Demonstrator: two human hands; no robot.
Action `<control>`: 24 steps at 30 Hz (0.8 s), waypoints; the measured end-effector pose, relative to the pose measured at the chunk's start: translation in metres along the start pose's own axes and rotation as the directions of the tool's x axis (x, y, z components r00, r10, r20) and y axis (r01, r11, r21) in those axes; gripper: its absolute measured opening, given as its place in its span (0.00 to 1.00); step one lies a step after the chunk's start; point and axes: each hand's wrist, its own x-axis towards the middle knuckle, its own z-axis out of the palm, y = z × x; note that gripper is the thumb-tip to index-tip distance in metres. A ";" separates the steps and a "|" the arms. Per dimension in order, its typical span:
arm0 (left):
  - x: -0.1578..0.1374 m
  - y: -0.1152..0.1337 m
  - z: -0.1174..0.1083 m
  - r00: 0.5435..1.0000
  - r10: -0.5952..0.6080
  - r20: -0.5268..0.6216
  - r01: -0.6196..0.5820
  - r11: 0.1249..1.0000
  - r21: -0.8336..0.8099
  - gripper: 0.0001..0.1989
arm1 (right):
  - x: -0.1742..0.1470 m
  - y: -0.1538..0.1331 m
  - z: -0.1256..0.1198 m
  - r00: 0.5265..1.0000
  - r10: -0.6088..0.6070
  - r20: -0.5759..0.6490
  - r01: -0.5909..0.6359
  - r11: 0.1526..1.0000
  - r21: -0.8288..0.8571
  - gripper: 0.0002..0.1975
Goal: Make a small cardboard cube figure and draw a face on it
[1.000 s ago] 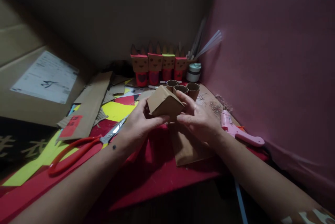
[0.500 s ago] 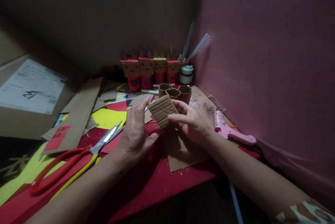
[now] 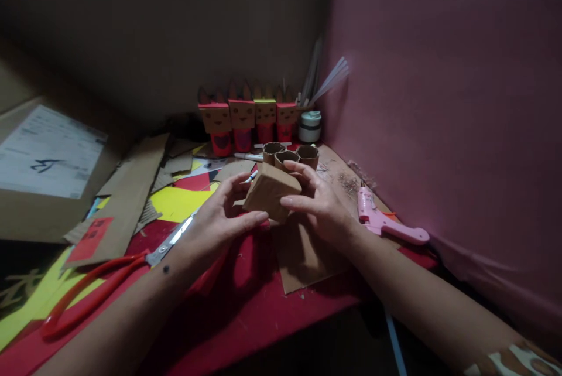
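A small cardboard box [image 3: 272, 190] is held tilted between my two hands above the table. My left hand [image 3: 217, 215] curves round its left side, the thumb at its lower edge and the fingers partly behind it. On the opposite side, my right hand [image 3: 320, 203] grips it between thumb and fingers. Just behind the box stand three open cardboard tubes [image 3: 308, 156], partly covered by it and my right fingers. A flat piece of cardboard [image 3: 302, 262] lies below my right hand. Scissors with red handles [image 3: 96, 288] lie under and beside my left forearm.
A pink glue gun [image 3: 380, 221] rests at the right by the wall. Several cardboard figures [image 3: 242, 118] with drawn faces line the back, next to a lidded jar [image 3: 309, 127] and glue sticks [image 3: 331, 80]. Cardboard scraps [image 3: 132, 194] and yellow paper [image 3: 180, 203] cover the left.
The cardboard piece has turned, so a smooth face shows instead of the ribbed one. My left hand has swung in, its thumb now against the box; my right hand keeps its grip.
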 end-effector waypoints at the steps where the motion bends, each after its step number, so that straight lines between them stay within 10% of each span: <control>1: -0.001 0.001 0.002 1.000 -0.026 -0.009 0.026 0.999 -0.019 0.36 | 0.001 0.000 0.001 1.000 0.025 -0.003 -0.025 0.998 0.054 0.32; 9: -0.006 0.005 0.012 1.000 0.027 0.000 -0.027 0.994 0.102 0.34 | 0.002 0.003 0.002 0.996 0.090 0.010 -0.090 0.974 0.206 0.29; 16: -0.008 0.012 0.008 0.935 0.188 -0.299 -0.076 0.934 0.349 0.09 | 0.004 0.006 0.000 0.996 0.092 -0.013 -0.090 0.989 0.120 0.30; 24: -0.005 0.014 0.008 0.953 0.167 -0.251 -0.081 0.943 0.323 0.08 | 0.003 0.010 -0.003 0.997 0.078 0.026 -0.078 0.997 0.025 0.36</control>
